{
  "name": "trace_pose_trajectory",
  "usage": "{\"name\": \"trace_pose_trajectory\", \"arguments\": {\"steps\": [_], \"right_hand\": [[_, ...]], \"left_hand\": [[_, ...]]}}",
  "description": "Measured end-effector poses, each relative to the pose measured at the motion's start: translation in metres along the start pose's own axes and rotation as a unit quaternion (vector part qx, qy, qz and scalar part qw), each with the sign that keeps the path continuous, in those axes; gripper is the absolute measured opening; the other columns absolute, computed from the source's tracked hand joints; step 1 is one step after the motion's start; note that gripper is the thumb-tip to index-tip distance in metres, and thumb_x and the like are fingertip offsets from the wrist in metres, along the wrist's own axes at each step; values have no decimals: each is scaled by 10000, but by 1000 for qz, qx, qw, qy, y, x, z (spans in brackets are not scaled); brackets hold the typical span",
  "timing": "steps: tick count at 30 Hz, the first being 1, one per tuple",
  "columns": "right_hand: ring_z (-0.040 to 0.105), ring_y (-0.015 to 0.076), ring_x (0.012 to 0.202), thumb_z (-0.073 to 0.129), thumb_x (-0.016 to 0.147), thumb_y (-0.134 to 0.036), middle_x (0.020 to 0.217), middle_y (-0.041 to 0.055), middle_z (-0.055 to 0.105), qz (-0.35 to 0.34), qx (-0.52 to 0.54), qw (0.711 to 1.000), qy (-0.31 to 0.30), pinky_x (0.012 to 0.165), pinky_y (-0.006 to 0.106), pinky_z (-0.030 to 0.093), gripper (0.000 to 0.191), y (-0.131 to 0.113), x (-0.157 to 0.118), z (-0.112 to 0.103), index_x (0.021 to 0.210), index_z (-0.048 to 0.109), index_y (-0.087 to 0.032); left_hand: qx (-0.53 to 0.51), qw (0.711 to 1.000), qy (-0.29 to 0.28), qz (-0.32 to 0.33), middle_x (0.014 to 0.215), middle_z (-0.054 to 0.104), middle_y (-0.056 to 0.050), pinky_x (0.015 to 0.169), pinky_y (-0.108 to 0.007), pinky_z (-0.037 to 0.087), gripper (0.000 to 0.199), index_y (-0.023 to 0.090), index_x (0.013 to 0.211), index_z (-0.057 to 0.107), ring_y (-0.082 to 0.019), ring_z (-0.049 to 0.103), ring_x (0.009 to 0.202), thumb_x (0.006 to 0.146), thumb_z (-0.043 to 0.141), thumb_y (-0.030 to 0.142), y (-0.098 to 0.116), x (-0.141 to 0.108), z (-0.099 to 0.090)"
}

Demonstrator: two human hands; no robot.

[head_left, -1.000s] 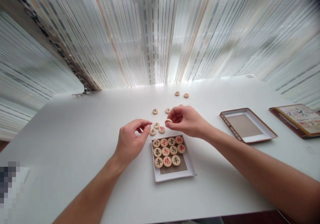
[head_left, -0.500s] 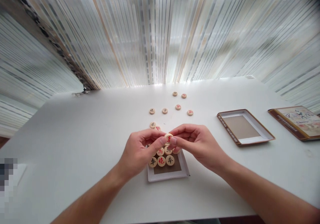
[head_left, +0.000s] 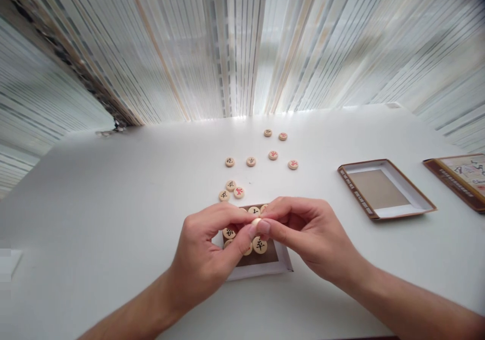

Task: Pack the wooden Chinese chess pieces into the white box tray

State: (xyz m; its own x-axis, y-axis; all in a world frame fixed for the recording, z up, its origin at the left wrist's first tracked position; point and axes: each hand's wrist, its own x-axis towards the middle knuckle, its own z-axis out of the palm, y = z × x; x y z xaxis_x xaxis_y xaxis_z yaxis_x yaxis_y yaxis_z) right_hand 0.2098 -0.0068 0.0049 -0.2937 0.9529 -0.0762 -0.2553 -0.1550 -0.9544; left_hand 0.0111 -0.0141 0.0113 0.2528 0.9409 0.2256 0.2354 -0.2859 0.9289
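Between the fingertips of both hands is a round wooden Chinese chess piece, tilted so its marked face is hidden. My left hand pinches it from the left, and my right hand pinches it from the right. Below them lies a shallow box tray with a brown bottom, holding several pieces. One piece with a black character shows under the fingers; my hands cover much of the others. Just beyond the tray, two black-marked pieces and a red-marked piece sit close together.
Farther back on the white table lie several scattered pieces, among them a black-marked one and a red-marked one. To the right are another shallow box tray and a printed box lid. A striped curtain hangs along the far edge.
The held piece has been turned, so its red character no longer shows. Both hands stay pinched on it, slightly lower in view. The camera view has shifted a little.
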Motion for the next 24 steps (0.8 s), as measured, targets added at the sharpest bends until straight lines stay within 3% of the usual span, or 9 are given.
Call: {"name": "trace_pose_trajectory", "arguments": {"steps": [5, 11, 19, 24], "right_hand": [[768, 195, 728, 983, 783, -385, 804, 71, 824, 54, 64, 996, -17, 710, 310, 656, 219, 3, 2, -4, 855, 881, -205], [777, 183, 747, 1011, 741, -318, 812, 66, 838, 114, 112, 987, -5, 762, 309, 664, 328, 1, 4, -7, 1028, 893, -212], [777, 195, 747, 1062, 626, -261, 832, 54, 834, 129, 109, 985, -25, 753, 316, 661, 377, 2, 2, -7, 947, 873, -201], [728, 170, 696, 1095, 518, -227, 771, 37, 794, 149, 88, 985, -6, 639, 265, 604, 436, 4, 1, -6, 845, 811, -177]], "left_hand": [[-150, 984, 6, -100, 800, 843, -24, 618, -248, 683, 149, 232, 1078, 859, -181, 804, 679, 955, 782, 197, 3, 0, 5], [-201, 972, 28, -121, 817, 871, -41, 670, -273, 734, 208, 218, 1079, 884, -197, 826, 653, 882, 852, 159, 3, 1, 8], [-146, 984, 11, -104, 971, 890, -49, 669, -256, 729, 281, 263, 1136, 889, -213, 848, 750, 879, 862, 155, 1, -2, 6], [-42, 999, 0, 12, 994, 888, -28, 730, -250, 708, 372, 302, 1170, 876, -195, 837, 815, 887, 825, 67, -2, -7, 5]]}}
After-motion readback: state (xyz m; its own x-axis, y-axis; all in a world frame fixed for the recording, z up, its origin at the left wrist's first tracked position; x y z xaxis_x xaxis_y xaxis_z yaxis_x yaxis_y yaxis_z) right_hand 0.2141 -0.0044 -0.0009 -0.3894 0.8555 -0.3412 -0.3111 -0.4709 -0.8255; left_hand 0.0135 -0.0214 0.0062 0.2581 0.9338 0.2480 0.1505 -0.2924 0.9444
